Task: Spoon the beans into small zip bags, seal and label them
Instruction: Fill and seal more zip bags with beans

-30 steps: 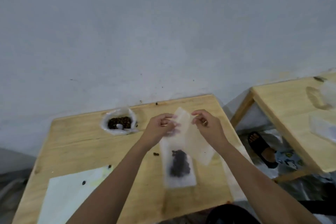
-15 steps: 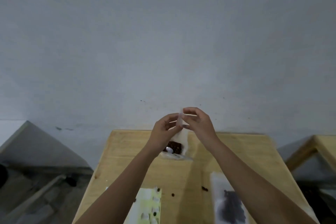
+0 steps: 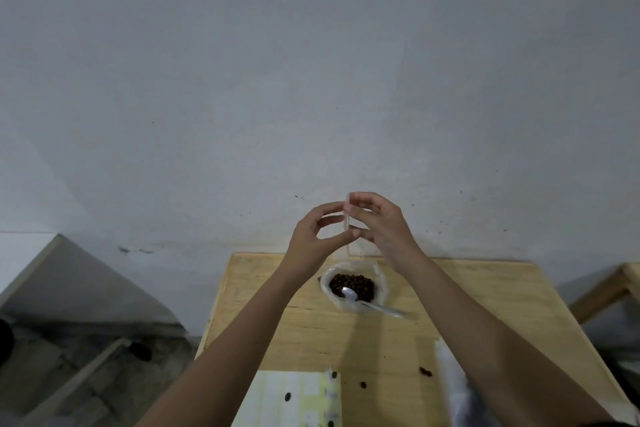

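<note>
Above the far edge of the table (image 3: 485,288), both hands now hold an empty zip bag (image 3: 346,215) higher than a second ago, turned so that only its thin edge shows. The left hand (image 3: 311,239) and the right hand (image 3: 384,229) each pinch one side of its top with fingertips and thumb. I judge they are pulling the mouth open. The beans (image 3: 351,282) wait just below in their clear container, with the spoon (image 3: 349,294) resting in them. Nothing is spooned into this bag yet, so sealing and the label sheet (image 3: 294,399) at the near edge come later.
</note>
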